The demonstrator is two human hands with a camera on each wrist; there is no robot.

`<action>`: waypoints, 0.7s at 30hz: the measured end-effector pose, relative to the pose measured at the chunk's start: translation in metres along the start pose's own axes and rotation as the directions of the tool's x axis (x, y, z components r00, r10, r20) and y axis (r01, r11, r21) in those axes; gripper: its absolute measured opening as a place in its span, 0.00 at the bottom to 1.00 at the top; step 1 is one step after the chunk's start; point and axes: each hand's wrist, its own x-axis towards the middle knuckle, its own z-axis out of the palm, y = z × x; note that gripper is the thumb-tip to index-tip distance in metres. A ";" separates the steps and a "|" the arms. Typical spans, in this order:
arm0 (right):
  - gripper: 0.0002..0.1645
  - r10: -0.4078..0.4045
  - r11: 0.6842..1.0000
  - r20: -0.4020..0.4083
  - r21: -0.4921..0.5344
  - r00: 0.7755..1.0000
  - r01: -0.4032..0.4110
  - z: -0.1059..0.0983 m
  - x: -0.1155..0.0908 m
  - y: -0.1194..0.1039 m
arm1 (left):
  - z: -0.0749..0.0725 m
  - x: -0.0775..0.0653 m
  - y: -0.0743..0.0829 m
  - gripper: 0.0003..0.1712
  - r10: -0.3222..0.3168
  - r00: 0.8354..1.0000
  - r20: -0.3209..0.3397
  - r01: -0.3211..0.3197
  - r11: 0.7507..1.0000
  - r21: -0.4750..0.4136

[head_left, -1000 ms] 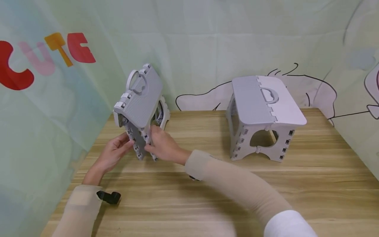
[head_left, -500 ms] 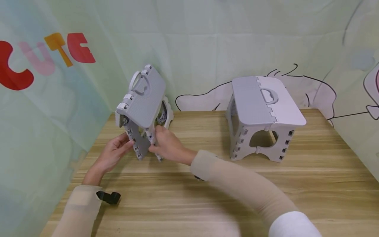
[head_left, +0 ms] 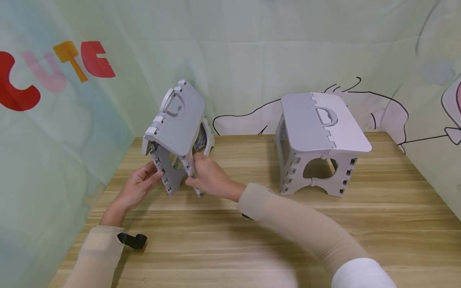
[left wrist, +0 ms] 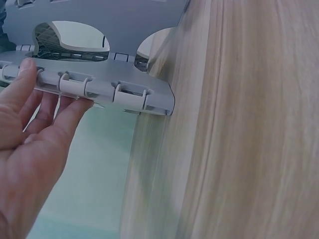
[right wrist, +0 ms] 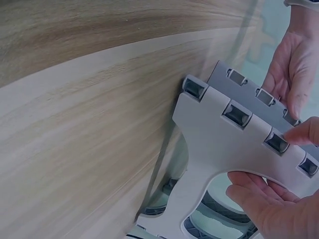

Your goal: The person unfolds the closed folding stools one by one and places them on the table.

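Observation:
A grey folding stool [head_left: 181, 124] stands half unfolded at the left of the table, its top peaked and its handle loop raised. My left hand [head_left: 138, 185] pinches the hinged edge of its left leg panel between thumb and fingers, as the left wrist view [left wrist: 37, 134] also shows. On the other side, my right hand [head_left: 210, 176] grips the right leg panel. In the right wrist view the thumb of that right hand [right wrist: 279, 209] lies on the hinged edge and the fingers reach through the panel's cut-out.
A second folding stool [head_left: 324, 124], fully unfolded with a flat grey and white top, stands to the right on the wooden table [head_left: 216, 236]. Printed cloth [head_left: 245, 68] hangs behind the table and along its left side.
My right hand has moved to the right with the right leg panel, so the stool's two leg panels stand wider apart. The left hand has stayed in place. The second stool has not moved.

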 end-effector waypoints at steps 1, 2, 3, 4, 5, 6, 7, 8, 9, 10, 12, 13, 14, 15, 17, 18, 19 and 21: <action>0.25 0.004 1.000 0.000 0.001 1.000 -0.004 0.000 -0.001 0.000 | 0.000 0.000 0.000 0.26 0.004 1.000 0.001 -0.004 1.000 -0.007; 0.26 0.008 1.000 0.001 0.008 1.000 -0.008 -0.001 -0.001 0.001 | 0.000 0.000 -0.001 0.26 0.007 1.000 0.002 -0.007 1.000 -0.011; 0.26 0.012 1.000 0.001 0.011 1.000 -0.012 -0.001 -0.001 0.001 | 0.000 0.000 -0.001 0.26 0.011 1.000 0.003 -0.011 1.000 -0.015; 0.26 0.013 1.000 -0.001 0.007 1.000 -0.013 -0.002 -0.002 0.002 | 0.000 0.000 -0.001 0.26 0.013 1.000 0.004 -0.013 1.000 -0.016; 0.26 0.016 1.000 -0.003 0.005 1.000 -0.016 -0.002 -0.003 0.002 | 0.000 0.000 -0.001 0.26 0.015 1.000 0.004 -0.015 1.000 -0.016; 0.26 0.017 1.000 -0.003 0.008 1.000 -0.017 -0.003 -0.003 0.002 | 0.000 0.000 -0.001 0.26 0.016 1.000 0.004 -0.016 1.000 -0.017; 0.26 0.019 1.000 -0.003 0.008 1.000 -0.019 -0.003 -0.003 0.003 | 0.000 0.000 -0.002 0.25 0.017 1.000 0.003 -0.017 1.000 -0.019; 0.26 0.020 1.000 -0.004 0.008 1.000 -0.020 -0.004 -0.004 0.003 | 0.000 0.000 -0.002 0.25 0.017 1.000 0.003 -0.017 1.000 -0.017; 0.26 0.022 1.000 -0.004 0.005 1.000 -0.022 -0.004 -0.004 0.004 | 0.000 0.001 -0.002 0.25 0.017 1.000 0.004 -0.017 1.000 -0.019; 0.26 0.023 1.000 -0.005 0.006 1.000 -0.023 -0.005 -0.005 0.004 | 0.000 0.001 -0.002 0.25 0.017 1.000 0.004 -0.017 1.000 -0.021; 0.26 0.028 1.000 -0.009 0.004 1.000 -0.028 -0.006 -0.006 0.004 | 0.000 0.001 -0.002 0.25 0.019 1.000 0.006 -0.019 0.999 -0.029; 0.27 0.030 1.000 -0.011 0.002 0.999 -0.030 -0.006 -0.006 0.005 | 0.001 0.001 -0.002 0.25 0.020 1.000 0.007 -0.019 0.999 -0.031; 0.26 0.033 0.999 -0.013 0.004 0.999 -0.032 -0.007 -0.007 0.005 | 0.001 0.001 -0.002 0.25 0.020 1.000 0.009 -0.020 0.999 -0.033; 0.26 0.035 0.999 -0.015 0.004 0.999 -0.035 -0.007 -0.007 0.005 | 0.001 0.001 -0.002 0.25 0.021 1.000 0.010 -0.021 0.999 -0.036; 0.26 0.035 0.999 -0.022 -0.003 0.999 -0.035 -0.008 -0.008 0.006 | 0.001 0.001 -0.003 0.25 0.024 1.000 0.013 -0.024 0.999 -0.040; 0.26 0.034 0.999 -0.025 -0.002 0.999 -0.034 -0.008 -0.009 0.006 | 0.001 0.001 -0.003 0.25 0.025 1.000 0.014 -0.024 0.999 -0.040; 0.26 0.031 1.000 -0.028 -0.004 0.999 -0.031 -0.009 -0.009 0.006 | 0.001 0.001 -0.003 0.25 0.025 1.000 0.014 -0.025 0.999 -0.039; 0.26 0.023 1.000 -0.033 -0.014 0.999 -0.024 -0.009 -0.010 0.007 | 0.001 0.001 -0.003 0.25 0.025 1.000 0.014 -0.024 0.999 -0.039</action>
